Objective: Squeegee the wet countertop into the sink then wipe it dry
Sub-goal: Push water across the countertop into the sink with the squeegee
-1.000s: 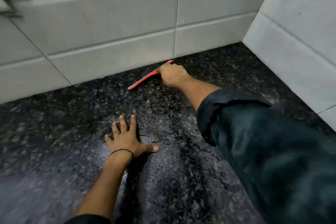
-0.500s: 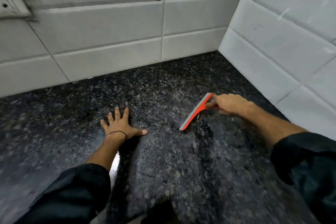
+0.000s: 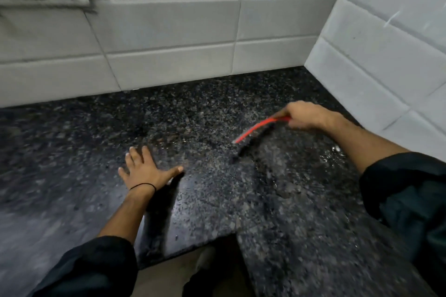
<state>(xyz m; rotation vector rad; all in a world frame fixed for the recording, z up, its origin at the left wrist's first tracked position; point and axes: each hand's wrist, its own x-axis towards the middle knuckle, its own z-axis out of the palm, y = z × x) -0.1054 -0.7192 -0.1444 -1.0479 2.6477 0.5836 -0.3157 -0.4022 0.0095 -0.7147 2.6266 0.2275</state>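
Red plastic squeegee [image 3: 255, 129], gripped in the closed right hand [image 3: 307, 116], is now lifted off the black speckled granite countertop [image 3: 217, 200], so another stroke is judged due; the left hand [image 3: 144, 171] is kept flat, fingers spread, empty.

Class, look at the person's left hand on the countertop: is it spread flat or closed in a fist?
Spread flat. The left hand lies palm down on the dark countertop, fingers extended and thumb splayed out to the side; it holds nothing.

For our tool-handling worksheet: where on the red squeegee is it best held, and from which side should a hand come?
Grip the red squeegee at its handle end, nearest the side wall, coming from the right as the right hand does. Its long blade points left across the wet black granite countertop, so that end stays free to sweep.
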